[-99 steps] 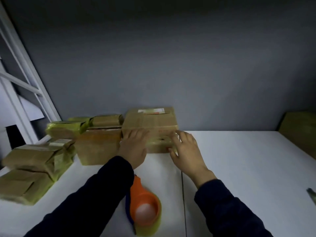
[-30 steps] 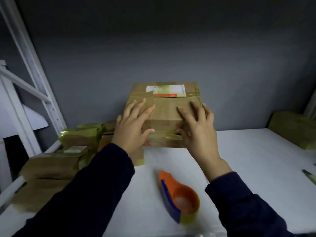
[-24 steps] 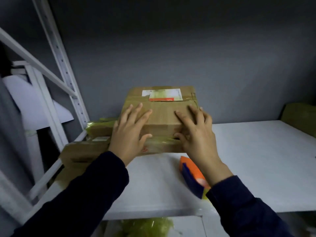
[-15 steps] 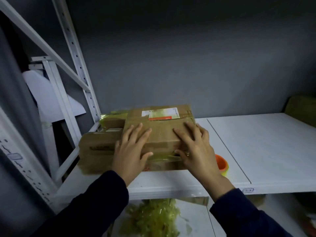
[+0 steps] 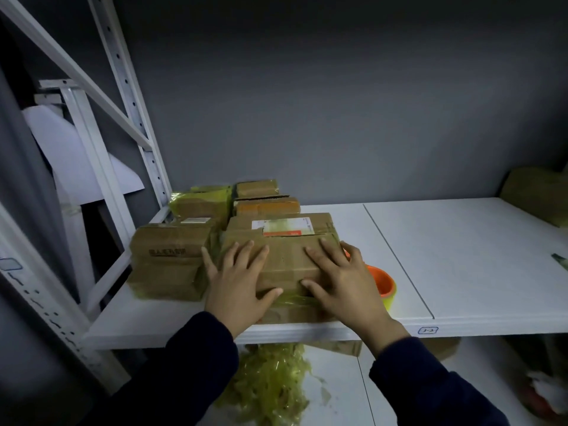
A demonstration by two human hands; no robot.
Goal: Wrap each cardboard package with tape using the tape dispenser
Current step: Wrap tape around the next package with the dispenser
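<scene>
- Lower shelf (image 5: 338, 395): a heap of crumpled yellowish tape scraps (image 5: 270, 382) lies under the working level.
- Front lip of the upper shelf (image 5: 461, 331): the cardboard package (image 5: 285, 241) sits right at this edge. Judged advice: push it slightly inward before taping so it cannot tip off.
- Left hand (image 5: 238, 285) and right hand (image 5: 342, 282): both lie palm-down on the package top with the fingers spread and straight, gripping nothing. The thumbs reach onto the front face, where a glossy tape band shows.
- Step in hand, as judged: smoothing tape flat and steadying the package. Press from the middle outward, then along the corners, so that no wrinkle or bubble remains.
- Shipping label (image 5: 285, 227): on the far half of the top. Keep fresh tape flat over it.
- Tape dispenser (image 5: 382, 284): orange, partly hidden behind the right hand, just beside the package and within easy reach.
- Stacked packages (image 5: 170, 250), left and behind: most already show yellowish tape.
- Another package (image 5: 538, 193): at the far right edge, well apart.
</scene>
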